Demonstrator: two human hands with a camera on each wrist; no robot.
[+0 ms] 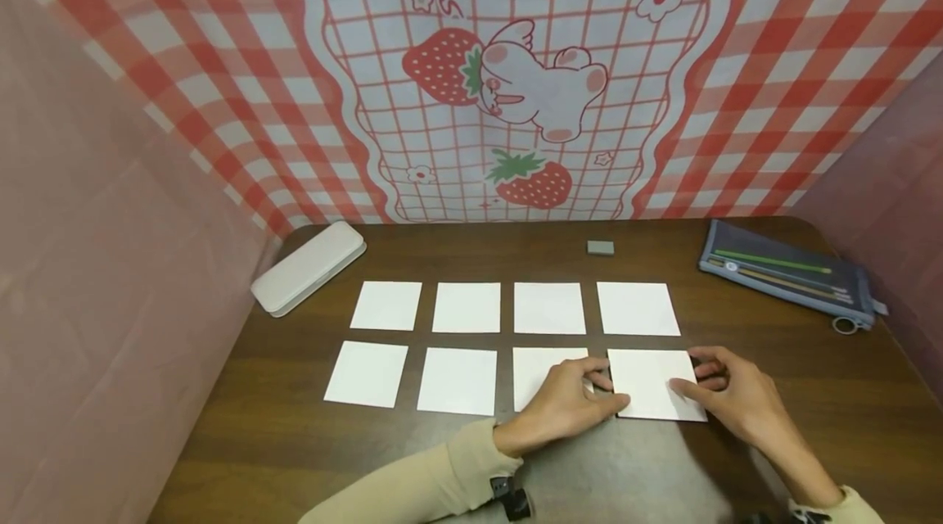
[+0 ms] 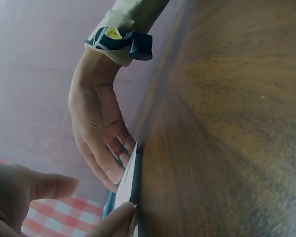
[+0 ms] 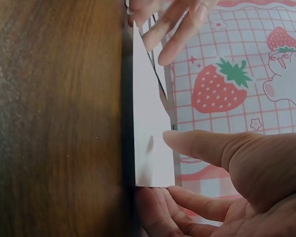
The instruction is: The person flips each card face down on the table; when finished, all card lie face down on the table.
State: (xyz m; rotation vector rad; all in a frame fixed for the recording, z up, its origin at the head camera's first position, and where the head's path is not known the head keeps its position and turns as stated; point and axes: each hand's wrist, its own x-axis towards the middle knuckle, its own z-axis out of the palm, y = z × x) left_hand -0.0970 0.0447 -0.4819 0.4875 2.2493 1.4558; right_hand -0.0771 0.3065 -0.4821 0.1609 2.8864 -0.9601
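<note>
Both the left hand (image 1: 563, 405) and right hand (image 1: 729, 397) pinch the light, floppy paper square (image 1: 651, 385) by its edges (probably crease-prone).

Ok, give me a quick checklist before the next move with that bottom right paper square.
1. Left hand on the white paper square: ok, fingers at its left edge.
2. Right hand on it: ok, right edge.
3. Square flat on the dark wooden table: not ok, edge lifted in the right wrist view.
4. Clear of the neighbouring white square: cannot tell, left hand covers the gap.
5. Other squares aligned: ok.
</note>
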